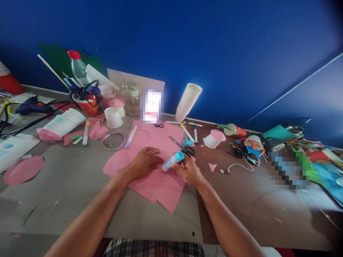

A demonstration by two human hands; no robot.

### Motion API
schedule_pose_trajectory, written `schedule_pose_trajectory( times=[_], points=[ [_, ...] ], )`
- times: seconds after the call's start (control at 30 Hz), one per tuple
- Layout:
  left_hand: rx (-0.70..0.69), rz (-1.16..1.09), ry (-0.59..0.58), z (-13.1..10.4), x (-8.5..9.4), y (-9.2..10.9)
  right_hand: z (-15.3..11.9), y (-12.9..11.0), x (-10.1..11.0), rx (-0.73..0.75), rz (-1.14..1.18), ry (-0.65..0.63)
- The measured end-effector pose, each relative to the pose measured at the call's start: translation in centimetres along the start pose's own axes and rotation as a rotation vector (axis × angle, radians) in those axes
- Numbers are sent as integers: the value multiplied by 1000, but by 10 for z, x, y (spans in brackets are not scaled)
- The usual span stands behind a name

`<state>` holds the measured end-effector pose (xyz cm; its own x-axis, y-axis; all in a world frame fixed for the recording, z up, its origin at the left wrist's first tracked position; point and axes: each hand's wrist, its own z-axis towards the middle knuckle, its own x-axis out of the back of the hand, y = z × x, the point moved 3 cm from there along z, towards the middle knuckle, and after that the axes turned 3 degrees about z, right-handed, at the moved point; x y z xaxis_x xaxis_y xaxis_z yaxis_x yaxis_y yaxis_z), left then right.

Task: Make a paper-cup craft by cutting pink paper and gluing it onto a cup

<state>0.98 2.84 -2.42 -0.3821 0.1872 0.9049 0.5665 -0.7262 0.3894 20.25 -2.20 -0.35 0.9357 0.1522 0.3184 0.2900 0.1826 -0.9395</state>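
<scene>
Plaid cloth (154,249), translucent turquoise-ended tube (169,163)

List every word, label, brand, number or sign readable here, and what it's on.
None can be read.
Tilted white cups: blue-green print, too blurred to read.
Glue stick in the right hand: any marking is too small to make out.
Bright screen: pixelated, unreadable.
Object at right: pixelated too; any text is hidden.

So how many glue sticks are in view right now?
1: a glue stick with a turquoise end, held in the right hand over the pink paper. Others may be hidden behind or inside things.
</scene>
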Motion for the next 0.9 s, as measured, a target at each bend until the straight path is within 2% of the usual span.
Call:
schedule_pose_trajectory(
  times=[0.2, 0.37, 0.4, 0.57, 0.9],
  points=[
    [-14, 4, -2, 0, -1, 0, -2, 2, -6, -5, -79, 9],
    [14, -17, 0, -1, 0, 0, -7, -5, -3, -61, 47, -172],
    [11, -21, -2, -1, 0, 0, -7, -6, -1, -60, 95, -164],
    [-18, -22, -13, 0, 3, 2, -3, -7, 10, 9, 208, 89],
    [-27, -23, 19, 0, -2, -3, 0, 0, -7, 8, -19, 47]
  ],
)
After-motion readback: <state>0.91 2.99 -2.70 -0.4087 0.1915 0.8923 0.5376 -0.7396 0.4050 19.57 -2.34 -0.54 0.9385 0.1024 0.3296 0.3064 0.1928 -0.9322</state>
